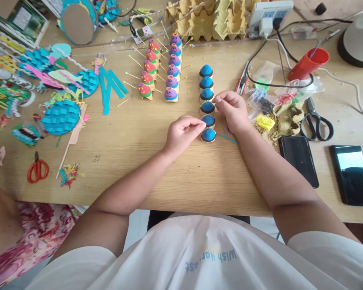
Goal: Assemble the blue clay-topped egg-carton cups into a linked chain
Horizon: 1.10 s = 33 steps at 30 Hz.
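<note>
A strip of egg-carton cups (pixel 208 135) lies on the table in front of me, each cup topped with blue and ringed by a dark band. My left hand (pixel 184 132) is at the strip's left side, thumb and forefinger pinched beside the near cups. Across from it, my right hand (pixel 232 109) is also pinched, close to the right side of the middle cups. Whatever sits between the fingertips of either hand is too small to make out. A thin blue strand (pixel 228 139) runs from the nearest cup toward my right forearm.
Beyond stand red-and-green cup figures (pixel 145 89) and purple-and-blue ones (pixel 171 93) with sticks. Right: black scissors (pixel 317 123), phones (pixel 299 159), a red cup (pixel 308 64), a cutter (pixel 242 78), cables. Left: woven blue crafts (pixel 61 117), orange-handled scissors (pixel 38 170), another person's arm.
</note>
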Each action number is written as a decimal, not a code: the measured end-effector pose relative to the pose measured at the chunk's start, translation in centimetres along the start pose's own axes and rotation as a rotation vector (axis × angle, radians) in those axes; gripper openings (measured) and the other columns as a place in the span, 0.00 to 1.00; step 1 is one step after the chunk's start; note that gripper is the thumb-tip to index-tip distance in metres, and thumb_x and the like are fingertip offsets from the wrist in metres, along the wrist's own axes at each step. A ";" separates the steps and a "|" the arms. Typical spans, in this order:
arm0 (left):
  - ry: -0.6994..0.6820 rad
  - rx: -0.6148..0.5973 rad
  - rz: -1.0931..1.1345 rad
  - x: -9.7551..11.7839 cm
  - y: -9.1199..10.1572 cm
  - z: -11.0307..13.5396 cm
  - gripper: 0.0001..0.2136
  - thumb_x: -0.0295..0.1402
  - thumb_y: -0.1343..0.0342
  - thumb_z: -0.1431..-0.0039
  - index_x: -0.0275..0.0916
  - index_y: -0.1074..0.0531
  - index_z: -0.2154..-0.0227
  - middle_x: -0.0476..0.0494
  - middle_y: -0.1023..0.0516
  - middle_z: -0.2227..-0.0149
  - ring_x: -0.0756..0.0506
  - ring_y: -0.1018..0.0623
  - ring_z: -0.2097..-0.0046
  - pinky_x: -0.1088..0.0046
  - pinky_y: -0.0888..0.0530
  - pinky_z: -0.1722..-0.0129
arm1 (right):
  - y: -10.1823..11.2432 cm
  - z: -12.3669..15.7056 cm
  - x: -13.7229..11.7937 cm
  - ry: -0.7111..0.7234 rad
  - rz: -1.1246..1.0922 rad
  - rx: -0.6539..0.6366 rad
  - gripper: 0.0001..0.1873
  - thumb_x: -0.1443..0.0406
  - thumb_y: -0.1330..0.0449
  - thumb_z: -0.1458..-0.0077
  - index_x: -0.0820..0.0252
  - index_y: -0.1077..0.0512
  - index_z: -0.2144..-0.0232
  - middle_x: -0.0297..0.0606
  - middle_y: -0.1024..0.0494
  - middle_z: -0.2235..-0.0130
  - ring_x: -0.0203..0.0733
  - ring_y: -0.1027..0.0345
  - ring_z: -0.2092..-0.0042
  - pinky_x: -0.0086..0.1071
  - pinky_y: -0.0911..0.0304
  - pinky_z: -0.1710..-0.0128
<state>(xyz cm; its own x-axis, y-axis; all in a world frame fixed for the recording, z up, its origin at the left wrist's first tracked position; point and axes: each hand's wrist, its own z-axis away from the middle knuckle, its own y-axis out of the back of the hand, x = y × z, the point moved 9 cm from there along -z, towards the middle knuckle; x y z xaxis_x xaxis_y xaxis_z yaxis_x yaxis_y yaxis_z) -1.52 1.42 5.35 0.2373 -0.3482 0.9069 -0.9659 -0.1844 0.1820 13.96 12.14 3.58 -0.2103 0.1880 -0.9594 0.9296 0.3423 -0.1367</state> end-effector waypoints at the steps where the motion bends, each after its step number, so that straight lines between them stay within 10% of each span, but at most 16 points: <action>1: 0.002 0.006 -0.015 -0.1 0.2 0.6 0.07 0.40 0.31 0.38 0.43 0.15 0.67 0.48 0.15 0.67 0.51 0.20 0.65 0.74 0.27 0.66 | 0.0 0.0 0.2 -0.011 0.011 0.000 0.25 0.42 0.27 0.48 0.55 0.24 0.70 0.29 0.32 0.75 0.33 0.40 0.73 0.32 0.40 0.71; 17: -0.582 -0.162 -0.603 2.6 -0.9 2.6 0.06 0.41 0.38 0.30 0.52 0.16 0.61 0.51 0.21 0.68 0.47 0.25 0.61 0.64 0.29 0.56 | -0.6 0.2 -0.4 -0.080 0.098 0.028 0.17 0.51 0.28 0.47 0.50 0.30 0.74 0.29 0.33 0.81 0.39 0.39 0.73 0.37 0.46 0.72; 33: -0.423 -0.216 -0.591 1.2 -1.0 1.9 0.07 0.44 0.38 0.33 0.54 0.16 0.64 0.48 0.22 0.68 0.43 0.27 0.60 0.58 0.28 0.51 | 0.0 -0.1 0.1 -0.023 0.147 0.041 0.12 0.53 0.30 0.44 0.49 0.26 0.72 0.31 0.30 0.79 0.41 0.34 0.74 0.39 0.40 0.74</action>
<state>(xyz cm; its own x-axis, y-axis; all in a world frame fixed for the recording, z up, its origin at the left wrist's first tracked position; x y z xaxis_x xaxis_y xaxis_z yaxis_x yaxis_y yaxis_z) -0.11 -0.56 5.50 0.6997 -0.5780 0.4200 -0.6538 -0.2809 0.7026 13.86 12.25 3.50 -0.0647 0.2114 -0.9752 0.9615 0.2749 -0.0042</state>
